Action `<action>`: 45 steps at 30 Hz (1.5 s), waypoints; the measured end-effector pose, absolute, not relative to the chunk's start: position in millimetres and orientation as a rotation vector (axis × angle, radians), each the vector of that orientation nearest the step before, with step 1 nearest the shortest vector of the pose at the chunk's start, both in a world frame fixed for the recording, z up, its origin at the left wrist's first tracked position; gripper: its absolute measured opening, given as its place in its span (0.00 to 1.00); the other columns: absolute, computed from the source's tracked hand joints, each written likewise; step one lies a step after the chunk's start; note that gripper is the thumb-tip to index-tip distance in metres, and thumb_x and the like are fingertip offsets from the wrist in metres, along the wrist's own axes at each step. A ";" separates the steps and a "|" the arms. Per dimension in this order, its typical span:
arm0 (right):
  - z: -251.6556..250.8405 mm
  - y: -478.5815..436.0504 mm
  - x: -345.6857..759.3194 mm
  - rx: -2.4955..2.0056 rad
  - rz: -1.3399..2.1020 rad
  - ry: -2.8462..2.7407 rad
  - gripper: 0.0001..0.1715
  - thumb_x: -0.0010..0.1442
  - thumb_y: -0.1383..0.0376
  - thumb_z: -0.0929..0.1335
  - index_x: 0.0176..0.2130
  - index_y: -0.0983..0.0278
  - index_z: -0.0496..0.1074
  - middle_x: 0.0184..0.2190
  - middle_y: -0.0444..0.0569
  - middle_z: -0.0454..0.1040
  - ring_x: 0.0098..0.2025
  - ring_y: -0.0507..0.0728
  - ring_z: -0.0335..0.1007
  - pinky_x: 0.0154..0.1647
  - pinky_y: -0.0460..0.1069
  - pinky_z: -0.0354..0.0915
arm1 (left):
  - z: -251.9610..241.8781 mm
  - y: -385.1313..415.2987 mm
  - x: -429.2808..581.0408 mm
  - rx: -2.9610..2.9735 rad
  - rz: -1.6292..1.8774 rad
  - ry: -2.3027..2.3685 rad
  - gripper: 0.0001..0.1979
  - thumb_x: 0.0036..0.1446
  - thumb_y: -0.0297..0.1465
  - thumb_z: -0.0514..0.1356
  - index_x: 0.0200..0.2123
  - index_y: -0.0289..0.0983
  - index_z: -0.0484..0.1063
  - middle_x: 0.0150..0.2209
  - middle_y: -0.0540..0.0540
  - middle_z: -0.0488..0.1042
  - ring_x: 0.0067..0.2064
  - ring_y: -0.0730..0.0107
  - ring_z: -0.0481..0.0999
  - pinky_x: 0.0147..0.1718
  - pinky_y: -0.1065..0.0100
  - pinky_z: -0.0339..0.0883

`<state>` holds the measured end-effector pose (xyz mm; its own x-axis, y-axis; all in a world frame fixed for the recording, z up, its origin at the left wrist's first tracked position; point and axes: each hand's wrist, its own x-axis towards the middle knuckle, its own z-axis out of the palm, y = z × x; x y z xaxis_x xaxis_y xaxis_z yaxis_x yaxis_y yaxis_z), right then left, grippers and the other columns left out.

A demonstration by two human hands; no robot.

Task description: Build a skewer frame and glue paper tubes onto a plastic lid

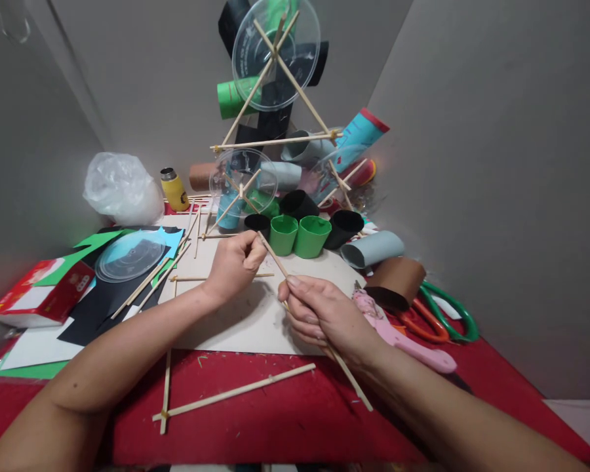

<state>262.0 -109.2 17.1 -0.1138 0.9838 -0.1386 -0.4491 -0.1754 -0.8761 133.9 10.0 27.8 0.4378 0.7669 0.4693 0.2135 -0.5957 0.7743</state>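
Observation:
My left hand (235, 262) and my right hand (319, 311) both grip one thin wooden stick (274, 257) that slants from upper left to lower right over a beige cardboard sheet (255, 321). The left hand pinches its upper end with closed fingers. The right hand is wrapped round its middle, and the lower end sticks out past my wrist over the red tabletop (275, 426). In front of me lies an L-shaped frame of joined sticks (236, 391). Behind the hands stand green paper cups (299, 235) and a tall stick frame with clear plastic lids (275, 52).
Pink glue gun (398, 334), green scissors (452, 314) and a brown paper roll (396, 282) lie at right. At left are loose sticks (152, 278), a clear lid (130, 255), coloured paper, a red box (39, 292), a plastic bag (120, 187) and a yellow bottle (174, 189). Grey walls enclose the corner.

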 end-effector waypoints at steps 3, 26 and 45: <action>20.7 -116.6 259.9 -0.945 1.381 -0.956 0.21 0.59 0.50 0.68 0.29 0.65 0.68 0.12 0.32 0.50 0.13 0.42 0.39 0.11 0.38 0.43 | 30.6 27.9 130.8 1.610 1.123 0.923 0.12 0.53 0.31 0.53 0.19 0.39 0.57 0.14 0.58 0.54 0.15 0.79 0.52 0.16 0.75 0.47; 14.2 -102.4 285.0 -1.564 0.668 -1.654 0.24 0.62 0.56 0.61 0.18 0.63 0.59 0.17 0.39 0.52 0.22 0.49 0.49 0.23 0.46 0.45 | 3.2 31.7 125.0 2.735 0.301 0.921 0.07 0.57 0.29 0.54 0.36 0.36 0.71 0.32 0.44 0.75 0.32 0.65 0.71 0.30 0.68 0.59; 7.4 -96.6 277.3 -1.837 0.417 -1.765 0.24 0.61 0.59 0.60 0.17 0.63 0.54 0.15 0.40 0.53 0.21 0.50 0.49 0.26 0.49 0.42 | 34.5 44.8 118.5 1.882 0.409 0.704 0.19 0.53 0.43 0.61 0.38 0.32 0.76 0.22 0.53 0.65 0.21 0.80 0.58 0.19 0.75 0.50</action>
